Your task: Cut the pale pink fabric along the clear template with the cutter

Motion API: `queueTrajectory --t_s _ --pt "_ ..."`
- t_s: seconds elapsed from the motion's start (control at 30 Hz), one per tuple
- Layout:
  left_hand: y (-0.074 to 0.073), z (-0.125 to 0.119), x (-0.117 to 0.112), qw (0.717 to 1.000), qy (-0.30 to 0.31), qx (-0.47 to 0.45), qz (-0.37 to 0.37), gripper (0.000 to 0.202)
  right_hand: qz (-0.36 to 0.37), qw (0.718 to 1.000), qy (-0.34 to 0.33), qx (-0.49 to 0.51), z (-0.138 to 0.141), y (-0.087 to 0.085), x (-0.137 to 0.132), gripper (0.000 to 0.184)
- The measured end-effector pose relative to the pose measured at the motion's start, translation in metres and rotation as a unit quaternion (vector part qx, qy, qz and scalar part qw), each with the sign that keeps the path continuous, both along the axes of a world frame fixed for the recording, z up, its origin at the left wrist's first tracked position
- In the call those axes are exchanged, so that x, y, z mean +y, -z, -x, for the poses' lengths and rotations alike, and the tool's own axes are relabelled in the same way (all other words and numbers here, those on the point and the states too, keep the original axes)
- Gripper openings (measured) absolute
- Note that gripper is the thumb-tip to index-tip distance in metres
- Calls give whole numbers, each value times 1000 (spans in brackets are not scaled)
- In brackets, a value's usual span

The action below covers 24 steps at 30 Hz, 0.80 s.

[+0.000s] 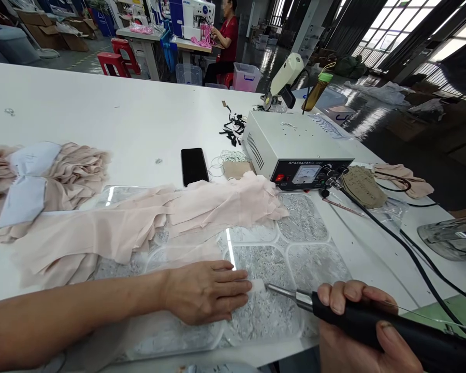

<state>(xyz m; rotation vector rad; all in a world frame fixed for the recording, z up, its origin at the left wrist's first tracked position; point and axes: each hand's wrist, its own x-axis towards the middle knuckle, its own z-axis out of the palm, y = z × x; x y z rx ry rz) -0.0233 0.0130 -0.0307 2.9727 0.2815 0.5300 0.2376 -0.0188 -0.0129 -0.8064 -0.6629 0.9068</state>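
My left hand (207, 291) lies flat, fingers stretched out, pressing a thin pale piece of fabric (258, 285) onto the grey marbled mat (314, 269). A small end of that fabric shows past the fingertips; the rest is mostly under the hand. My right hand (357, 321) is wrapped round the black handle of an ultrasonic welding handpiece (318, 303). Its metal tip points left and is at or very near the fabric's end; contact cannot be told. Beyond my left hand lie stacks of cut beige-pink fabric pieces (225, 202).
A control box (295, 150) with a dial stands behind the mat, its cable running to the handpiece. Nearby are a phone (194, 166), a fabric bundle (73, 176), a glass jar (450, 238) and a bottle (316, 93). A person (227, 39) sits at a sewing machine (194, 20).
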Motion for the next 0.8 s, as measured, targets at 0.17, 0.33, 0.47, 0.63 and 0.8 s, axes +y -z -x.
queueTrajectory --t_s 0.17,0.33,0.47,0.63,0.8 --pt "1 0 1 1000 6 0 -5 37 -7 1000 -2 -17 5 -2 3 17" --pt "1 0 0 1000 -5 -3 -10 37 -6 1000 -6 -13 10 -3 7 17" --pt "1 0 -2 1000 -10 -7 -14 37 -5 1000 0 -13 8 -2 8 20" --pt "2 0 -2 1000 -17 1 -11 39 -4 1000 -2 -7 7 1 7 21" --pt "2 1 -2 1000 -13 5 -10 39 -6 1000 1 -12 7 -2 7 20"
